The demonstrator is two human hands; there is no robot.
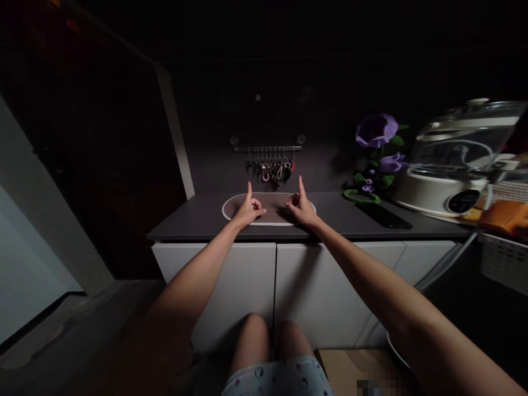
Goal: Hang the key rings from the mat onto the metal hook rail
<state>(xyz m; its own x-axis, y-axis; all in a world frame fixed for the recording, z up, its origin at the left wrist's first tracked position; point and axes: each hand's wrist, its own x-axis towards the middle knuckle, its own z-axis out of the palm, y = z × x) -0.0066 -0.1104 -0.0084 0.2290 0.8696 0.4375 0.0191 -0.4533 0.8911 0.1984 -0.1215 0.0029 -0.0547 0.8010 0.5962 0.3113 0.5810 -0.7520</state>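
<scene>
Above the oval mat (272,219), my left hand (247,211) is raised with its index finger pointing up. Its thumb points inward and the other fingers are loosely curled, with nothing visible in them. My right hand (303,209) mirrors it over the mat's right end, index finger up, thumb turned inward and the rest bent. It also appears to hold nothing. The two hands stand apart with the mat's brownish middle showing between them. The mat has a pale rim and lies on the dark countertop (190,215).
Behind the hands, a wall rail (268,148) carries several hanging keys (274,170). To the right are purple artificial flowers (377,131), a dark phone-like slab (383,215) and a white appliance with a clear top (433,187). White cabinet doors (231,275) face my knees.
</scene>
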